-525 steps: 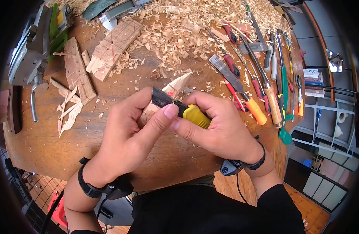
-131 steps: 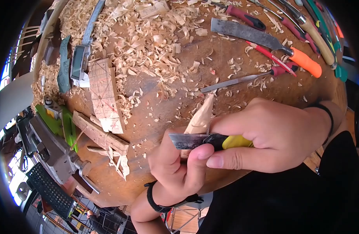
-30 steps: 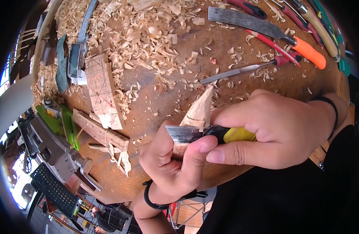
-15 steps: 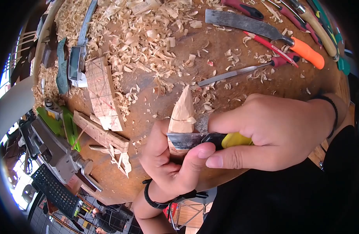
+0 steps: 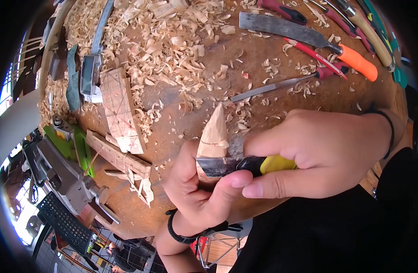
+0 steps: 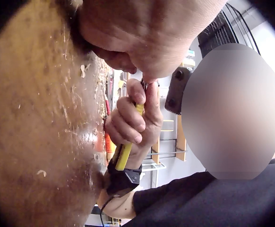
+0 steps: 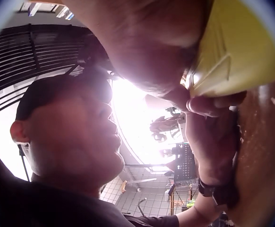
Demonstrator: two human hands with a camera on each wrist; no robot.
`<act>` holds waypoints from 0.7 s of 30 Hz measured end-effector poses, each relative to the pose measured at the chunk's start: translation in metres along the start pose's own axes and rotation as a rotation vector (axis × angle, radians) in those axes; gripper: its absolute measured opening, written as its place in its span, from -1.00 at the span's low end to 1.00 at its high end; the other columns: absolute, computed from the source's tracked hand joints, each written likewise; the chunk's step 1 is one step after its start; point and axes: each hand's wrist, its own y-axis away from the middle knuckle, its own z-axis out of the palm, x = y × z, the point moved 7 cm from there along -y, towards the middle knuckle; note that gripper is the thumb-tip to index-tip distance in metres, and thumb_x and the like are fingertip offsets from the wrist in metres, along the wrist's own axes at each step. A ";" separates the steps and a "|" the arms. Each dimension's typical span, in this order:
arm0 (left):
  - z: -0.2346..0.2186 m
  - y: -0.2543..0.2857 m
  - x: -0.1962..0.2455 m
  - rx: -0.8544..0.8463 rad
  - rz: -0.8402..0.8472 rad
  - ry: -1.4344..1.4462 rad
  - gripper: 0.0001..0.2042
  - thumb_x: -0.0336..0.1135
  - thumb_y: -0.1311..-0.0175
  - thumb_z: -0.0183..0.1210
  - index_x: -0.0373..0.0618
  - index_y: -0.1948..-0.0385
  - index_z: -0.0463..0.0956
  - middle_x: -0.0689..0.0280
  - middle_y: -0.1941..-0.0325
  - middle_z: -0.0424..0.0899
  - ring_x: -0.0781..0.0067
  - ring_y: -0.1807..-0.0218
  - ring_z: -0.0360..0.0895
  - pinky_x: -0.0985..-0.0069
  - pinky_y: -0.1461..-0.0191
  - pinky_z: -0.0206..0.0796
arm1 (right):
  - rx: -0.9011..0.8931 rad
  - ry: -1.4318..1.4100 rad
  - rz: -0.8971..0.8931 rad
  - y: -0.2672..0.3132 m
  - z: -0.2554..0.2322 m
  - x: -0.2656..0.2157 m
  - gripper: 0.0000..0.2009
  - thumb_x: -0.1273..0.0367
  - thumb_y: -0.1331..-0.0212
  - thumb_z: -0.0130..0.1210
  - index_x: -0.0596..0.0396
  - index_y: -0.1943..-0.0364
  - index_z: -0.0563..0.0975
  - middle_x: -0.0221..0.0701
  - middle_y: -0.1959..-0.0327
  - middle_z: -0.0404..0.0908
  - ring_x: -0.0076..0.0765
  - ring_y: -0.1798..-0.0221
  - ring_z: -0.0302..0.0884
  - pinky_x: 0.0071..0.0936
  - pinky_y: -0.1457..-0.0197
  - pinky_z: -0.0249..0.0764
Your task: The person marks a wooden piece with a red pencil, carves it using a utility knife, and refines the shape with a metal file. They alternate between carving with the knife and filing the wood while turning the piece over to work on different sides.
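Observation:
My left hand [image 5: 195, 195] grips a whittled piece of wood [image 5: 213, 134], its pale pointed end upward and its lower part hidden by fingers. A line and a small raised chip cross the wood's front. My right hand [image 5: 322, 154] holds a yellow-and-black utility knife [image 5: 278, 164]. The wide dark blade [image 5: 216, 167] lies across the wood below the line, and my left thumb presses at its back edge. In the left wrist view, the right fingers [image 6: 128, 116] curl round the yellow handle [image 6: 123, 158]. The right wrist view shows the handle [image 7: 236, 52] close up.
Wood shavings [image 5: 168, 50] heap at the back. A marked board [image 5: 120, 109] and a digital caliper [image 5: 87, 75] lie left, near a metal vise [image 5: 65, 173]. An orange-handled tool [image 5: 359, 61], a red pencil [image 5: 315, 57] and a file [image 5: 272, 88] lie right.
Over the last second the wood's tip has swung left and the blade has come slightly lower on it. Since the oldest frame, the head view has turned; both hands still hold wood and knife.

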 end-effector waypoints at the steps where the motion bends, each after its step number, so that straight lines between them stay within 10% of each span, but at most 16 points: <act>1: 0.001 0.000 0.000 -0.002 0.000 0.000 -0.66 -0.20 -0.21 0.49 -0.28 0.31 0.56 0.45 0.50 0.59 0.76 0.43 0.40 0.72 0.36 0.24 | 0.002 0.000 0.000 -0.001 0.000 0.001 -0.73 0.20 -0.44 0.17 0.17 0.17 0.54 -0.26 0.60 0.60 -0.18 0.62 0.58 -0.34 0.54 0.38; 21: 0.001 -0.001 0.001 0.026 0.033 -0.073 -0.71 -0.22 -0.25 0.45 -0.23 0.41 0.57 0.44 0.59 0.58 0.79 0.49 0.40 0.73 0.39 0.26 | -0.008 -0.008 0.082 -0.002 0.001 0.003 -0.73 0.23 -0.38 0.25 0.18 0.20 0.54 -0.26 0.61 0.58 -0.23 0.62 0.55 -0.39 0.55 0.34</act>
